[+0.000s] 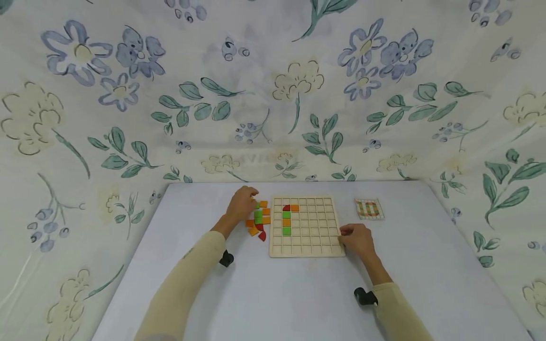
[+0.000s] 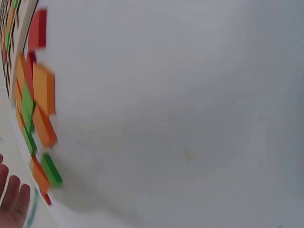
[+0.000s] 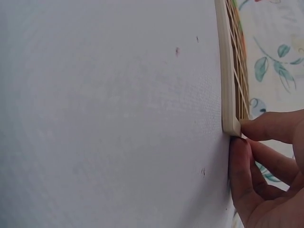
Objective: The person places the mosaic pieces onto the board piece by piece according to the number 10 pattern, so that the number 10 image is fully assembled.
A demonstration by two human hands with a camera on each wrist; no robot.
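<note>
A pale wooden grid board (image 1: 313, 237) lies on the table, with a red curved tile (image 1: 286, 208), orange tiles (image 1: 295, 208) and green tiles (image 1: 286, 231) set in its left cells. My right hand (image 1: 358, 238) pinches the board's right edge; the right wrist view shows fingers (image 3: 273, 126) above and below the rim. Left of the board, my left hand (image 1: 244, 204) is over the far end of a cluster of loose orange, green and red tiles (image 1: 258, 220). Its fingers (image 2: 21, 202) look loosely extended, apart from the tiles in the left wrist view; its thumb is hidden there.
A small checked cloth pouch or pad (image 1: 369, 209) lies right of the board. The white table (image 1: 294, 298) meets a flowered cloth backdrop (image 1: 256, 118) at its far edge. A red tile (image 1: 262, 236) lies at the near end of the cluster.
</note>
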